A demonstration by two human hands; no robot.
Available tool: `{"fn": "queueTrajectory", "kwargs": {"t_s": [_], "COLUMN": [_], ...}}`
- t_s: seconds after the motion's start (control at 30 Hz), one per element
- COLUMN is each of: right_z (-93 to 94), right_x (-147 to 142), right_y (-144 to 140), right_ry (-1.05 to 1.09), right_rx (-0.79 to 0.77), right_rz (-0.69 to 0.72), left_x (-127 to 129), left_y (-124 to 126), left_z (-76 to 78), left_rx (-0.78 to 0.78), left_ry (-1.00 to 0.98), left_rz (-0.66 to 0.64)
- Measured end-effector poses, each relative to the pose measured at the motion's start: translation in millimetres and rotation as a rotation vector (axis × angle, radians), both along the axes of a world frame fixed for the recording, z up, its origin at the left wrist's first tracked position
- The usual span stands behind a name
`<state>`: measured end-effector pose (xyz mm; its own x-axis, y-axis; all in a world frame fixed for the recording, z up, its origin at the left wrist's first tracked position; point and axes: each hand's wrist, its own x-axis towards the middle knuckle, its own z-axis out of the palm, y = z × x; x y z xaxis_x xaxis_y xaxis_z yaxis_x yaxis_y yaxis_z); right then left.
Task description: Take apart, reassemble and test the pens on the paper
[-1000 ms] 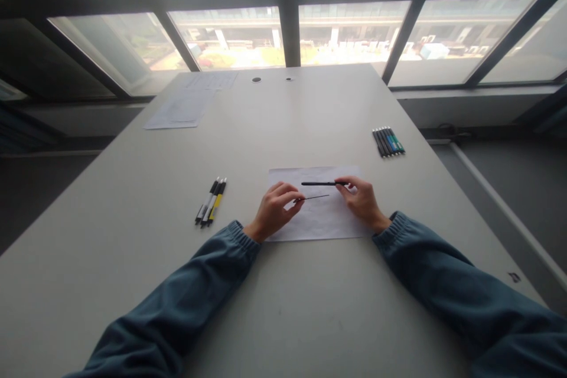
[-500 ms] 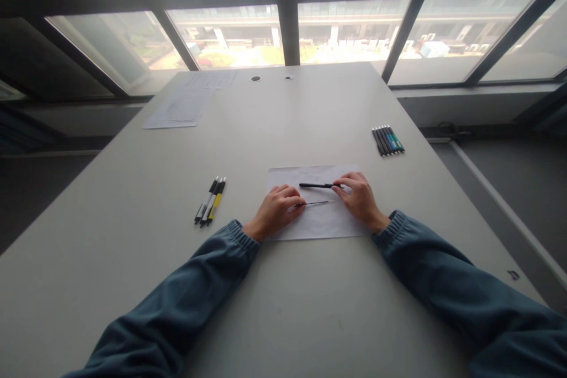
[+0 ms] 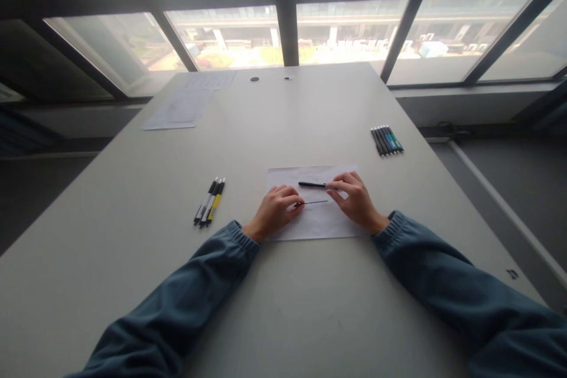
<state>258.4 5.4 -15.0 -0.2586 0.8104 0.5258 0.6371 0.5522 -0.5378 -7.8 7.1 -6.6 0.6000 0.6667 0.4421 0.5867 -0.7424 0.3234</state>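
Over a white sheet of paper (image 3: 319, 227), my left hand (image 3: 278, 207) is closed in a pinch on a thin dark pen refill (image 3: 315, 202), whose free length points right. My right hand (image 3: 354, 198) has its thumb and fingers closed around the right end of a black pen barrel (image 3: 312, 184). The barrel lies nearly level above the refill in view, its left end free. The right end of the barrel is partly hidden by my fingers. Refill and barrel are apart.
Left of the paper lie several pens (image 3: 210, 202) with white and yellow barrels. A row of black, blue and green pens (image 3: 387, 140) is at the right. More paper (image 3: 172, 111) lies at the far left of the white table (image 3: 283, 319), before the windows.
My right hand has shifted slightly left along the black pen barrel, covering more of its right part. My left hand and the refill look about the same.
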Motion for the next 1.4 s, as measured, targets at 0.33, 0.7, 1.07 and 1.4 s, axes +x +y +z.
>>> {"fn": "queueTrajectory", "kwargs": {"t_s": [0.33,0.7,1.07,1.4], "right_z": [-0.3,-0.9,-2.2,1.9], "right_x": [-2.8,0.9,-0.3,4.0], "right_y": [-2.7,-1.0,-1.3,1.2], "right_ry": [-0.141,-0.111,-0.199,-0.053], "right_rx": [0.030,-0.014,-0.075,0.005], "right_rz": [0.158,-0.015,-0.006,-0.073], "left_x": [0.9,-3.6,-6.5,-3.9], "left_y": [-1.2,0.2,3.5,1.4], "left_z": [2.8,-0.1,-6.3,-1.4], "left_rx": [0.054,-0.023,-0.093,-0.114], "left_ry": [-0.057,0.007,0.000,-0.117], "left_rz": [0.060,0.228,0.190,0.275]}}
